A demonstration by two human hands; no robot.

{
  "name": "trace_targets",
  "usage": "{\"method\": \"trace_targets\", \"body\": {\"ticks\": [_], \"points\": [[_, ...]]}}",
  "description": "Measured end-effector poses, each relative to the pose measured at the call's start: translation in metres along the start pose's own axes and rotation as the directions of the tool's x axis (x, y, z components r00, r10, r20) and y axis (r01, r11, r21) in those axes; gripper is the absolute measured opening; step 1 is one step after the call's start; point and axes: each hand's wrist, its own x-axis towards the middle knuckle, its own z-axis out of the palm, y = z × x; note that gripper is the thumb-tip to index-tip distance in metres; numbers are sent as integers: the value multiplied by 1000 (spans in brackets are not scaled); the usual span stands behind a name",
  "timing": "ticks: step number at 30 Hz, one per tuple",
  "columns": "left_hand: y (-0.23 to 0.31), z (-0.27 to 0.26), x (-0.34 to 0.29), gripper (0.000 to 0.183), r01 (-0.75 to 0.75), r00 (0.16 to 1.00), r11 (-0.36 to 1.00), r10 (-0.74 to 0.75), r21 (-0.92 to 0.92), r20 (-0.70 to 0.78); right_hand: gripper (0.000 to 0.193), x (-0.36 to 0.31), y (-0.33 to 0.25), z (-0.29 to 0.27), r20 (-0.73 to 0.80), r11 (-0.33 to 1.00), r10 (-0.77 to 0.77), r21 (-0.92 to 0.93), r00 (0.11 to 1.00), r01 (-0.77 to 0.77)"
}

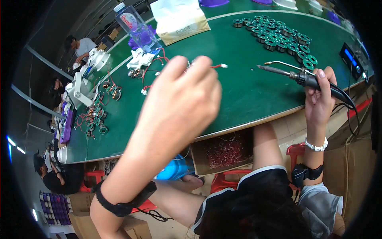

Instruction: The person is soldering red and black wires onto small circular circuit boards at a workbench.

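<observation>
Head view: you have one soldering iron (304,79) in your right hand (320,91), fingers and thumb closed around its black grip, its tip aimed to that hand's left, toward your left hand (181,93). It has a slim metal shaft, a silvery collar and a dark tapered tip; one thin bent metal tube (284,63) runs along its far side, and a black cable (345,95) trails off to your right hand's right. Your left hand is over the green table (242,103), fingers curled in; its back hides the fingertips, so I cannot tell how far it is open or whether it grips the red wires (216,66) showing on either side of it. Three white connectors (224,66) show: one just right of that hand, two to its left. Beyond your left hand are one clear bottle (139,32) and one tissue pack (181,24). Beyond your right hand lie more than twenty green ring-shaped boards (271,42), too crowded for an exact count
</observation>
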Motion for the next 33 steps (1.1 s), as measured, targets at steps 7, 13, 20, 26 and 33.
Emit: {"method": "trace_targets", "body": {"ticks": [7, 13, 20, 26, 33], "points": [[-25, -9, -2, 17, 173, 954, 971, -124, -164, 273, 21, -4, 3, -3, 9, 999, 13, -40, 1000, -13], [-39, -1, 8, 30, 266, 943, 861, -326, -433, -68, 21, -5, 0, 1, -46, 1000, -15, 19, 999, 16], [-29, 3, 23, 29, 513, 843, 554, -467, -656, 265, 21, -4, 1, -5, -25, 999, -46, 10, 999, 46], [-27, 7, 30, 13, 616, 784, 441, -420, -652, 457, 21, -6, 2, -2, -68, 998, -60, 26, 996, 62], [-22, 4, 33, 16, 446, 855, 223, -391, -867, 339, 22, -4, 2, -3, -56, 996, -79, 30, 995, 80]]}}
